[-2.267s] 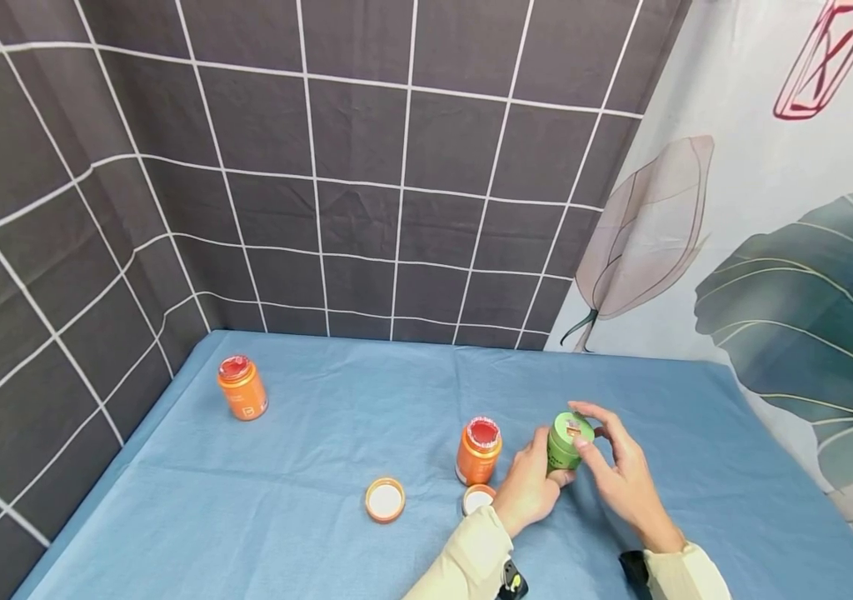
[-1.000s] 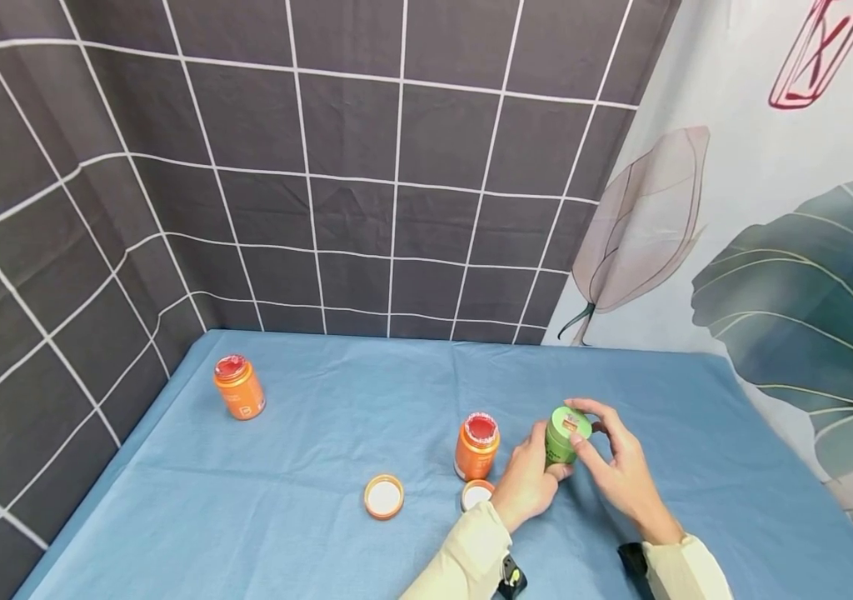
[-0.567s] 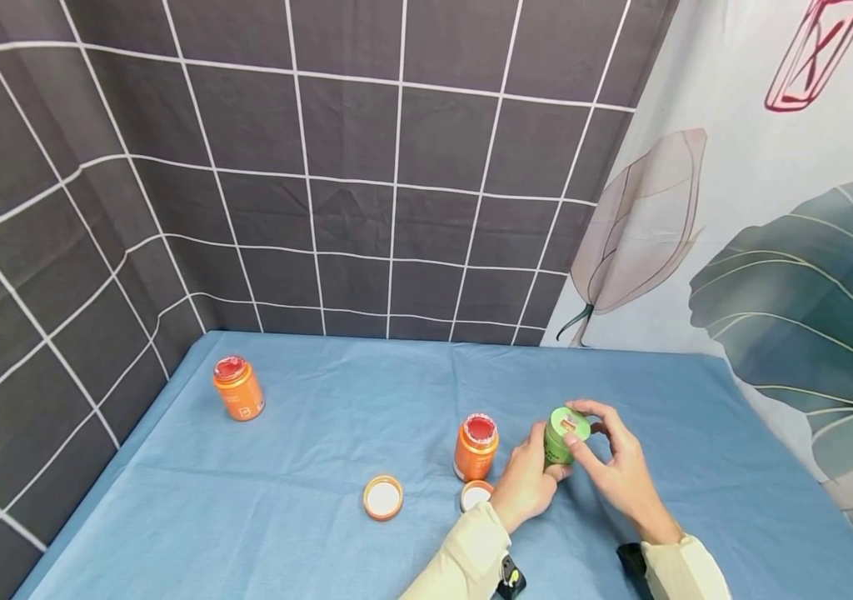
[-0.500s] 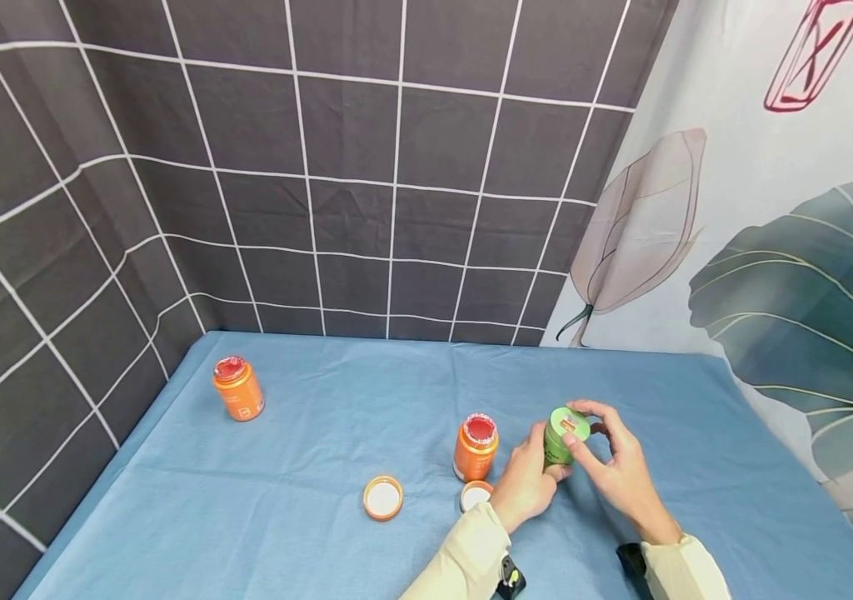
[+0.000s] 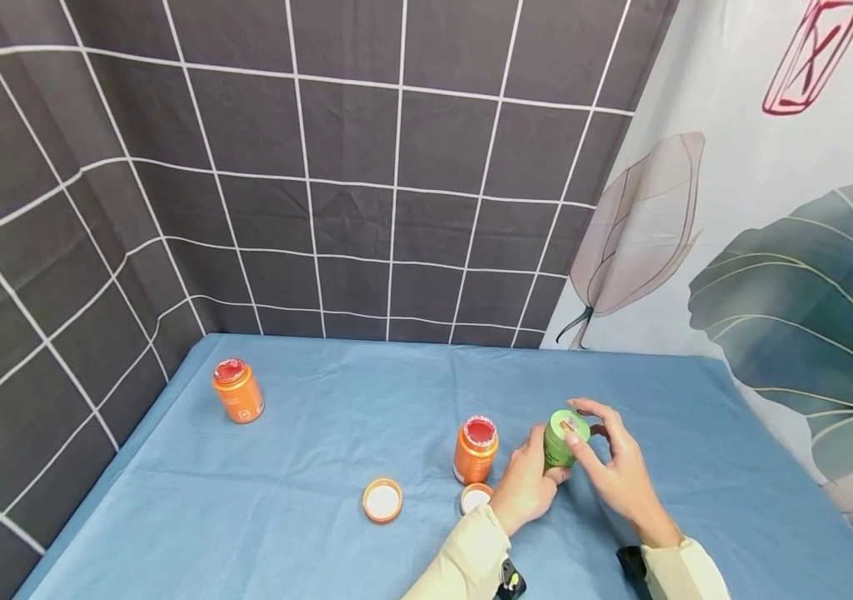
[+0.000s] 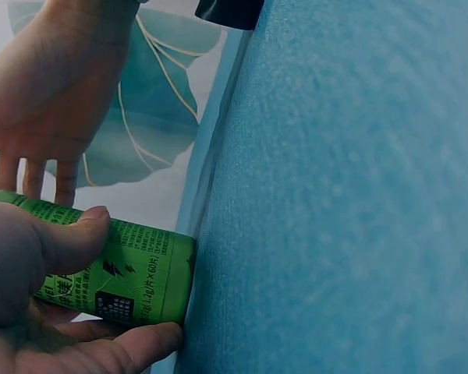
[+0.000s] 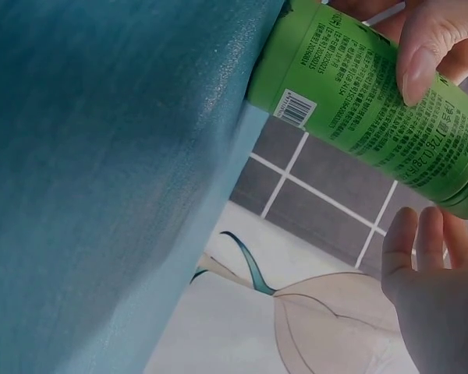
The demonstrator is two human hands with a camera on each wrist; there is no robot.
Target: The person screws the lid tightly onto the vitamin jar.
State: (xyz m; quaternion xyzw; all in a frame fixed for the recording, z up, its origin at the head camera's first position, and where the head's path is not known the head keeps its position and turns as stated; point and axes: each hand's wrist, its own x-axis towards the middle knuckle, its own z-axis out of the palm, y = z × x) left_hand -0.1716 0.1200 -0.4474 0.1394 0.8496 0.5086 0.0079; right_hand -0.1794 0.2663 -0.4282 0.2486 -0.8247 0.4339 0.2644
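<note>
A green bottle [image 5: 558, 454] with dark print stands on the blue cloth, its lid [image 5: 566, 422] facing up. My left hand [image 5: 530, 492] grips the bottle's body, thumb across the label [image 6: 129, 276] in the left wrist view. My right hand [image 5: 625, 475] holds the lid from the right, thumb on its near edge and fingers on the far side. In the right wrist view the bottle's barcode [image 7: 295, 107] shows near its base. Left of my left hand is an orange bottle [image 5: 475, 457] without its cap, showing a red top.
A white-lined orange cap [image 5: 476, 497] lies beside my left wrist, partly hidden by it. Another orange cap [image 5: 382, 501] lies further left. A second uncapped orange bottle [image 5: 238, 392] stands at the far left. A dark tiled-pattern curtain [image 5: 351, 208] hangs behind the cloth-covered table [image 5: 284, 517].
Both hands keep their hold on the green bottle, with only slight shifts of the right fingers and thumb on the lid. The head view has moved a little. The orange bottles and caps stay put.
</note>
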